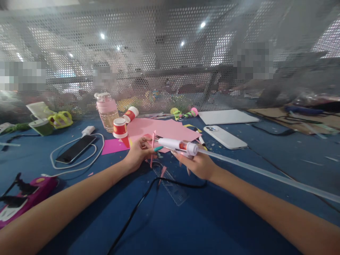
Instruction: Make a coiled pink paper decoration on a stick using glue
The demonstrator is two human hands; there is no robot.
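My right hand (pixel 202 163) is wrapped round a white hot glue gun (pixel 171 143), with a long translucent glue stick (pixel 255 168) running out of its back end to the right. Between thumb and fingers, my left hand (pixel 137 153) pinches a narrow pink paper strip (pixel 152 150), held upright. The gun's tip is at the strip, though I cannot tell whether they touch. Below the hands lie a clear plastic ruler (pixel 174 191) and a small pink paper scrap (pixel 163 172). Pink paper sheets (pixel 159 128) spread out behind my hands.
A black cord (pixel 148 191) crosses the blue table in front. On the left are a black phone (pixel 76 148) with a white cable, a magenta power strip (pixel 39 187), a pink bottle (pixel 107 112) and red paper cups (pixel 120 128). A white phone (pixel 225 137) lies on the right.
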